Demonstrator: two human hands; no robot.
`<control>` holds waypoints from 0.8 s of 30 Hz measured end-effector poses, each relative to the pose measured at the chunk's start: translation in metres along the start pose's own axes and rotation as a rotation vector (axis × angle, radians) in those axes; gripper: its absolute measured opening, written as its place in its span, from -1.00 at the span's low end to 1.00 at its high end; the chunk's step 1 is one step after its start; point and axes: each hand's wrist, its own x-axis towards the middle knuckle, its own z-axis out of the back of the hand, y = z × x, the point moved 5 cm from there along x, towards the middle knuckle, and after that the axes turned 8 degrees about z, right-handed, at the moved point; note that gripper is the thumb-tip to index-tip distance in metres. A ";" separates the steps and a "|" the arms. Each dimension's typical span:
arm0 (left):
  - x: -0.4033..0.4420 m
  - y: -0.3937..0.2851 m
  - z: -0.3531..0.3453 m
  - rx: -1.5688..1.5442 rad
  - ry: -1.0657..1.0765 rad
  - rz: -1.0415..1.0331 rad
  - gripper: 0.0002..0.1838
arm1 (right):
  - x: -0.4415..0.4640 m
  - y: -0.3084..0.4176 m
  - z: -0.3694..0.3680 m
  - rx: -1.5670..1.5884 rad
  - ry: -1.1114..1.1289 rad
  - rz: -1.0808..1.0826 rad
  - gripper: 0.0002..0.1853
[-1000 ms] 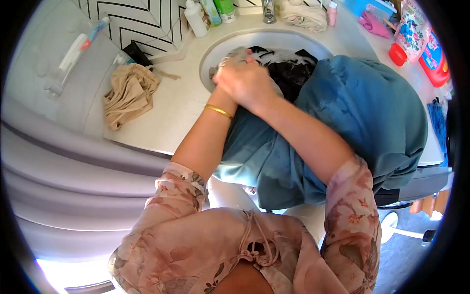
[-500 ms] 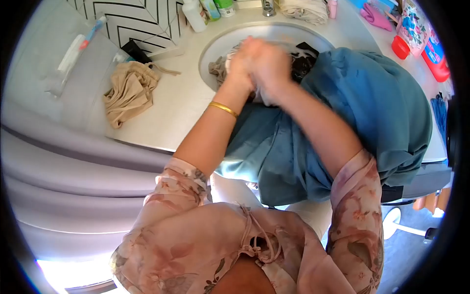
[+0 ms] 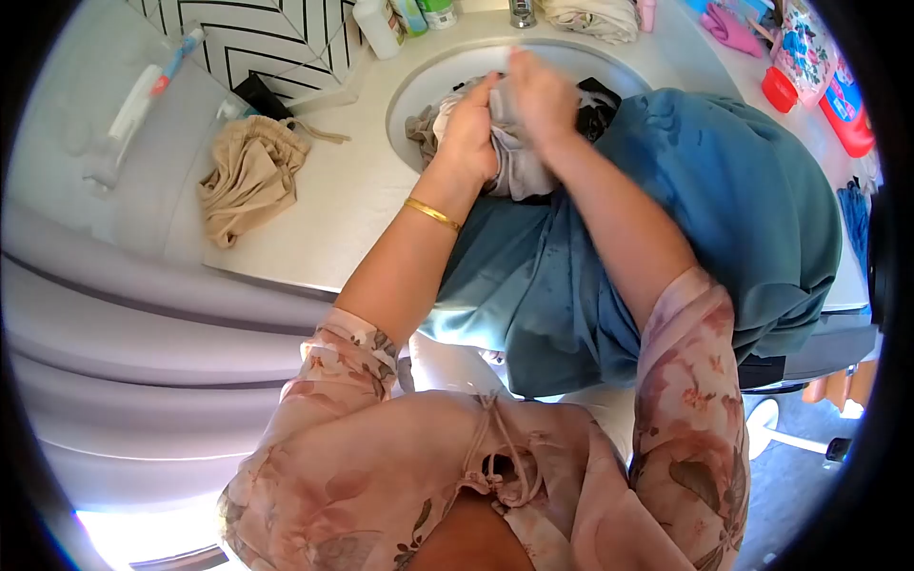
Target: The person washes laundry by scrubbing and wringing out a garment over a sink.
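Teal fabric point(image 3: 714, 209) draped over the near edge of the worktop point(image 3: 314, 228); folds loose, darker wet-looking patches seen. Beyond it, a pale greyish cloth point(image 3: 522, 169) is held bunched over the oval washbasin point(image 3: 571, 57), its lower folds hanging inside the near rim. It is gripped from both sides: left hand's point(image 3: 468, 133) grip closed on a fold, right hand's point(image 3: 545, 105) grip curled, apparently on the same cloth.

Handling, as judged: soft, limp, no stiffness; made heavier by water and slippery if soapy. Not fragile, though thin weave might be strained by hard twisting. Best held by thick gathered folds, the two grips kept close, rather than by a single hanging edge.

Hard to make out: right fingers smeared by motion; cloth's outline and garment type lost in the bunching. Basin floor and water level hidden by cloth. Dark fabric point(image 3: 598, 119) partly covered by the right hand, whitish patches on it perhaps suds. Farthest off, tap point(image 3: 522, 13) cut by the top edge.
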 end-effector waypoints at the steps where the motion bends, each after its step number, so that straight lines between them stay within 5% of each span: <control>1: -0.013 0.001 -0.016 0.000 -0.081 0.079 -0.75 | -0.001 0.003 0.000 -0.003 -0.030 0.069 -0.72; 6: 0.012 0.002 0.034 0.236 0.270 -0.269 -0.77 | -0.006 0.010 0.001 -0.012 -0.056 0.195 -0.77; 12: -0.007 0.004 -0.012 0.030 -0.095 0.086 -0.70 | -0.010 0.021 -0.001 0.113 -0.090 0.185 -0.74; 14: 0.018 0.009 0.007 -0.180 0.437 0.204 -0.70 | -0.034 0.055 -0.002 0.029 -0.054 0.384 -0.69; 15: 0.031 0.007 0.026 -0.281 0.700 0.258 -0.69 | -0.029 0.048 -0.037 -0.187 -0.168 0.248 -0.69; 16: 0.029 0.004 0.026 -0.258 0.653 0.228 -0.67 | -0.026 0.041 -0.071 -0.388 -0.252 0.087 -0.68; 17: 0.026 0.000 0.026 -0.232 0.606 0.200 -0.66 | -0.020 0.037 -0.046 -0.223 -0.175 0.276 -0.68; 18: 0.003 -0.005 0.003 -0.093 0.253 0.080 -0.65 | -0.017 0.035 -0.020 -0.041 -0.066 0.445 -0.68; 19: -0.014 -0.013 -0.004 0.040 -0.101 -0.040 -0.64 | 0.002 0.020 -0.002 -0.007 -0.133 0.271 -0.68; 21: -0.009 -0.018 -0.008 -0.042 0.040 0.007 -0.64 | 0.015 -0.019 0.001 -0.127 -0.060 0.082 -0.66; 24: 0.004 -0.030 0.006 -0.134 0.012 -0.076 -0.60 | 0.027 -0.061 -0.005 0.498 0.009 -0.214 -0.65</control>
